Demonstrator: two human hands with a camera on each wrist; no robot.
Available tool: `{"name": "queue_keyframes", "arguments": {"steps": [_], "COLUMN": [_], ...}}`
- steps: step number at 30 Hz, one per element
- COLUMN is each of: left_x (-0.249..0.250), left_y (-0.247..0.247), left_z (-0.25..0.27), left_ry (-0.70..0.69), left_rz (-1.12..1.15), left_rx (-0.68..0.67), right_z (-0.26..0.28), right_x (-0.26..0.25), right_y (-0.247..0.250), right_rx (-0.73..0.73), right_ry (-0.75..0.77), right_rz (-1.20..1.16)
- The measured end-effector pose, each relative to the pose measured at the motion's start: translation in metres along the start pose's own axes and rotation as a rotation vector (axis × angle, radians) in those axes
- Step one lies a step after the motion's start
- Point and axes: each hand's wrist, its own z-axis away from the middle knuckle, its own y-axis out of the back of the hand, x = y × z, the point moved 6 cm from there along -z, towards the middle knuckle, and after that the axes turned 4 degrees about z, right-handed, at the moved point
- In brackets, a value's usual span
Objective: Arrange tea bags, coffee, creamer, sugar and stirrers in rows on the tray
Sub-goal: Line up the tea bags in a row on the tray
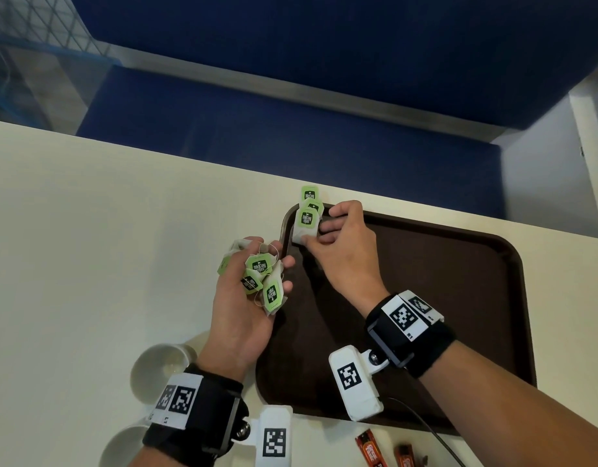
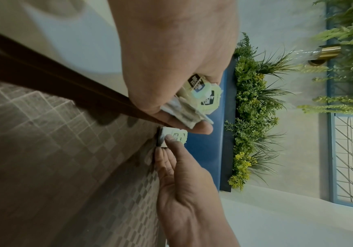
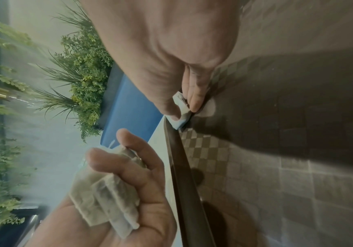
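Observation:
A dark brown tray (image 1: pixel 459 264) lies on the cream table. At its far left corner my right hand (image 1: pixel 314 234) pinches a small stack of tea bags (image 1: pixel 307 219) with green tags, low over the tray floor; the farthest tag reaches past the rim. The right wrist view shows thumb and fingers on the tea bag (image 3: pixel 182 107) just inside the tray rim (image 3: pixel 184 175). Beside the tray's left edge, my left hand (image 1: pixel 257 261) grips a loose bunch of several tea bags (image 1: pixel 260 288), strings dangling. The bunch (image 2: pixel 196 98) also shows in the left wrist view.
Two white cups (image 1: pixel 159 369) (image 1: pixel 122 446) stand near my left wrist. Red-orange sachets (image 1: pixel 371 449) lie on the table in front of the tray, beside a black cable (image 1: pixel 435 436). The table's far edge runs just beyond the tray, with a blue bench (image 1: pixel 290 129) behind it.

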Motion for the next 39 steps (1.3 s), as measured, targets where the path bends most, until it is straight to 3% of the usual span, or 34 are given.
{"name": "queue_keyframes", "arguments": {"steps": [24, 26, 31, 39], "left_x": [-0.002, -0.003, -0.005, -0.014], "left_y": [0.004, 0.001, -0.005, -0.010], "left_z": [-0.005, -0.005, -0.003, -0.003], "left_ry": [-0.007, -0.021, -0.052, -0.104], "left_rz": [-0.009, -0.033, -0.120, -0.138], "left_rx": [0.003, 0.001, 0.043, 0.129], "right_z": [0.009, 0.017, 0.052, 0.097], "right_x": [-0.011, -0.016, -0.028, -0.033], "right_y": [0.012, 0.016, 0.026, 0.027], "right_rx": [0.109, 0.052, -0.274, -0.290], "right_ry": [0.108, 0.105, -0.009, 0.001], "right_rz": [-0.072, -0.102, -0.200, -0.007]}}
